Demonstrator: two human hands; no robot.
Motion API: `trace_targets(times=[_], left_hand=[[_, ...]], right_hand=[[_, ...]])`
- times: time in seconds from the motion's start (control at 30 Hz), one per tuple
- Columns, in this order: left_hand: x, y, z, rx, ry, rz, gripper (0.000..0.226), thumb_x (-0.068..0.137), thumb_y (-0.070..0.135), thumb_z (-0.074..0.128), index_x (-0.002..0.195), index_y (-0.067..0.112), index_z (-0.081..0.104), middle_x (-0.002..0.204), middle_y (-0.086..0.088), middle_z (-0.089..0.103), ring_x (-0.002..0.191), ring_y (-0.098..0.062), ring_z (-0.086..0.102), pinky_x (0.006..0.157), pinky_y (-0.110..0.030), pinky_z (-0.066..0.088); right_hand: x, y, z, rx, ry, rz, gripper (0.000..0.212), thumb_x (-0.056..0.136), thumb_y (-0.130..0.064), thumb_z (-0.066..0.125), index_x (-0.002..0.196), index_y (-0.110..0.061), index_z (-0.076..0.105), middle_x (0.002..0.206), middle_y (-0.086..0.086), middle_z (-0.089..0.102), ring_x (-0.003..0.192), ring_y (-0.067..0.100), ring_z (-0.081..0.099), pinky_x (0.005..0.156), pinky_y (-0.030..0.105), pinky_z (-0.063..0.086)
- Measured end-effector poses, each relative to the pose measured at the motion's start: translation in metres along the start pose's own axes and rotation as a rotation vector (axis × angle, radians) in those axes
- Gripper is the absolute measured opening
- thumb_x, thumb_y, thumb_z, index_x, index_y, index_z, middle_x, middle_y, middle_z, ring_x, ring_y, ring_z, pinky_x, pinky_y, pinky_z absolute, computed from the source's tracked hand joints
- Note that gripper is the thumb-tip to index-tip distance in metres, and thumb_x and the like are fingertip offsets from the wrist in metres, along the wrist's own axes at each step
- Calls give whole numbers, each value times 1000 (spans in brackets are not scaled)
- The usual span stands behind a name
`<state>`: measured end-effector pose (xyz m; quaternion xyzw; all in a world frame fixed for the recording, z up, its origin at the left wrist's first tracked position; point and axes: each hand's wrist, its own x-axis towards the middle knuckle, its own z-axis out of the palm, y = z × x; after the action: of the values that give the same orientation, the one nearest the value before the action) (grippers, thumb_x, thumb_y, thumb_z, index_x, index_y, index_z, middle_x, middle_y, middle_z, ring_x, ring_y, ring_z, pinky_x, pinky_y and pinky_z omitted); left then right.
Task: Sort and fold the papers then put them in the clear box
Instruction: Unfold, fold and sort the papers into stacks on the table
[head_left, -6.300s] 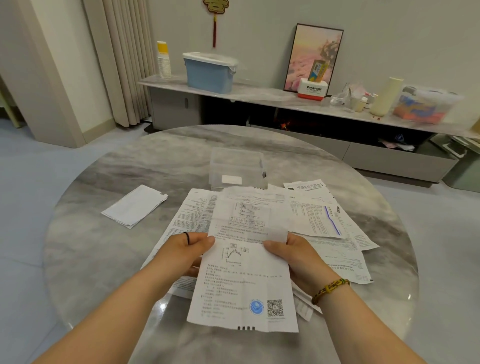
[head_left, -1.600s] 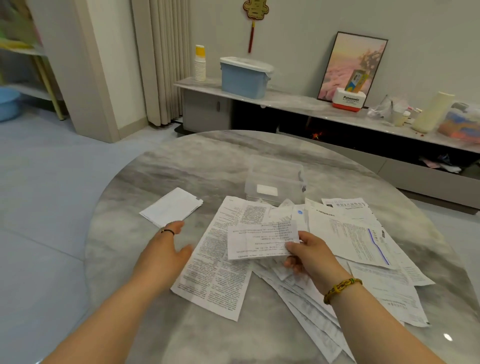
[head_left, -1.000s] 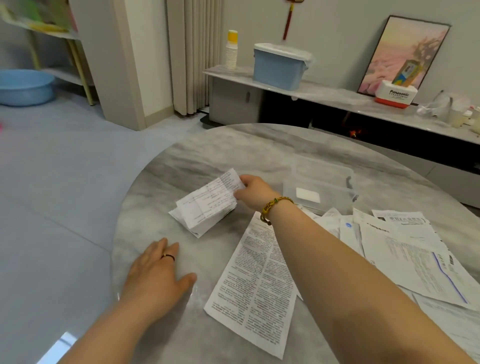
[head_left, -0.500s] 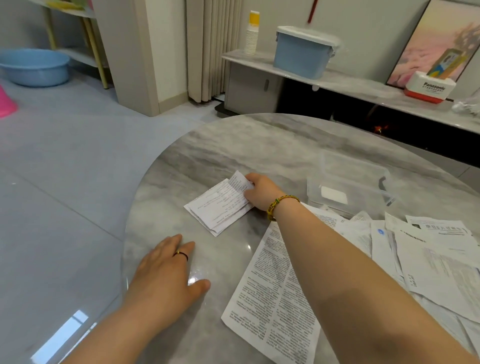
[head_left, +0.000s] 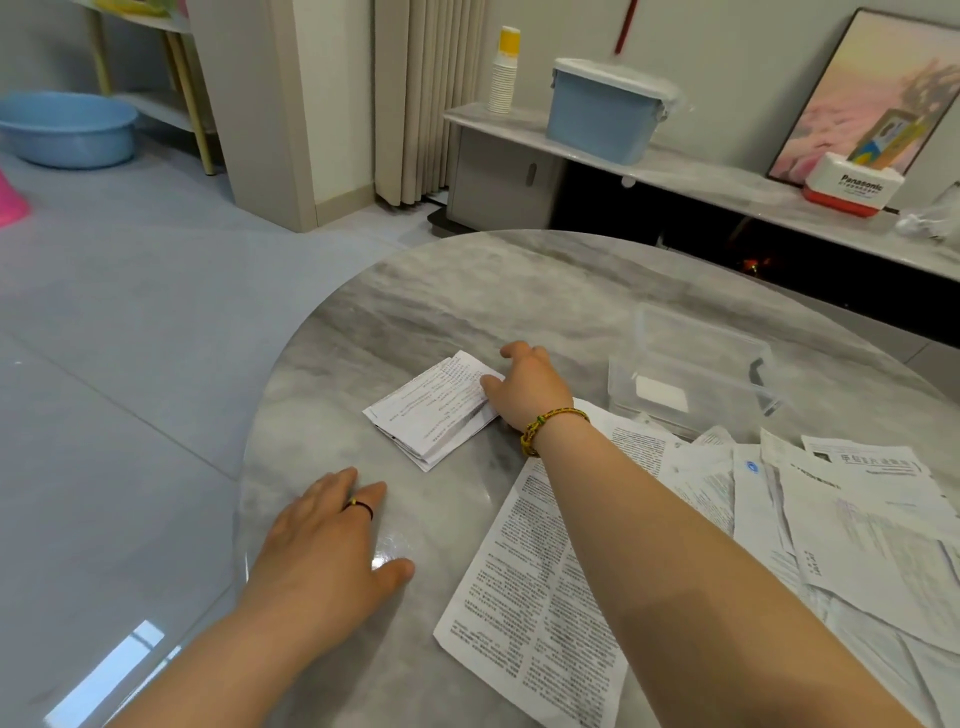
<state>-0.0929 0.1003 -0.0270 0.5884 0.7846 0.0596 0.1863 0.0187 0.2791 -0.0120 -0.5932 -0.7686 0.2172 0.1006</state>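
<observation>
Resting palm down on the table, the left hand is lying spread wide near the table's left edge, holding nothing. Just up and right of it, the folded stack is sitting on bare marble, several folded sheets with print facing up. The right hand is reaching across and touching the stack's right edge with the thumb. Its fingers are looking loose, with no clear pinch. Under that forearm, 1 big printed sheet is lying flat and unfolded. Further right, the clear box is standing on the table, apart from the stack. 1 white patch is showing on it, label or paper, cannot tell. At far right, the loose papers are overlapping in a heap, all unfolded.

Step in hand, as a judgement: a folded sheet is going onto the sorted stack, so sorting and folding is only partly done and boxing is not yet started.

Next move is likely calling for the right hand to be lifting off without nudging the stack. Then it would be picking 1 sheet from the heap, with both hands creasing it.
</observation>
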Motion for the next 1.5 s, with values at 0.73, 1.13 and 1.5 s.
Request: trace_targets(times=[0.73, 1.13, 1.5], left_hand=[[-39, 91, 23, 99, -90, 446, 67, 93, 49, 39, 147, 28, 6, 156, 8, -3, 144, -8, 2, 115, -22, 5], [-37, 90, 31, 154, -87, 439, 63, 92, 50, 41, 146, 31, 15, 156, 11, 3, 143, -6, 5, 115, -22, 5], [-38, 94, 20, -131, -101, 425, 53, 92, 45, 45, 140, 26, 33, 146, 14, 33, 134, -6, 31, 110, -17, 22]], right_hand=[[-201, 170, -89, -185, 192, 269, 50, 90, -33, 51, 136, -19, 37, 141, -1, 38, 128, 18, 35, 102, 26, 32], [-192, 195, -75, -477, 254, 267, 31, 97, -33, 33, 120, -18, 49, 117, 0, 58, 107, 20, 53, 85, 28, 35], [-205, 177, -91, -399, 537, 131, 4, 78, -11, 71, 75, -9, 72, 74, 7, 61, 49, 27, 57, 44, 12, 11]])
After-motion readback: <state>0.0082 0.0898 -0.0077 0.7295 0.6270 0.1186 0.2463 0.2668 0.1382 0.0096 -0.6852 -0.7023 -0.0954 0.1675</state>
